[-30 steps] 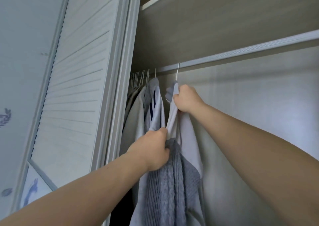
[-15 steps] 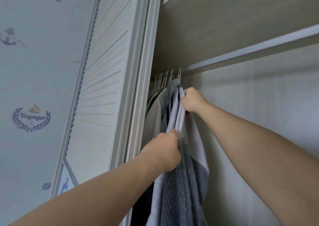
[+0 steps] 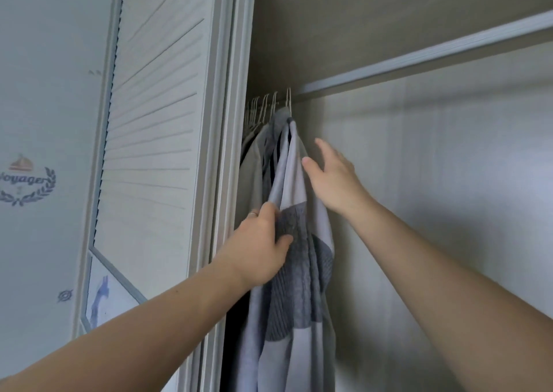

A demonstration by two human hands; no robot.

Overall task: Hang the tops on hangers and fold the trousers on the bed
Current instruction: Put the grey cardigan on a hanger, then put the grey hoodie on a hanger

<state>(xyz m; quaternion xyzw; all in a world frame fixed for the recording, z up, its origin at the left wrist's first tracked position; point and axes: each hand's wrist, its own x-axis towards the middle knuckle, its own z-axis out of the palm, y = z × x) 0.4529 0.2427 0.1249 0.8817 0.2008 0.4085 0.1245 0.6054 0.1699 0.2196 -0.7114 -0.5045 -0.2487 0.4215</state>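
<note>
In the wardrobe, on the rail (image 3: 419, 59): lilac-and-grey top (image 3: 294, 176), hung by a wire hanger hook (image 3: 288, 98), last at the right end of the row of other hanging clothes (image 3: 254, 167).
Top: lilac at shoulder and hem, dark grey knit across the middle; draped straight down, pressed against the neighbouring garments.
Left hand (image 3: 257, 248): gripped the top's front edge at the knit panel, thumb laid across the grey knit, fingers curled behind the cloth; wore a ring (image 3: 253, 213).
Right hand (image 3: 335, 179): held nothing; fingers straight, slightly spread, just beside the top's shoulder; contact with the cloth impossible to tell.
Left of the clothes: white louvred door (image 3: 152, 122); beyond it, wall emblem (image 3: 27, 182) lettered "Voyager".
</note>
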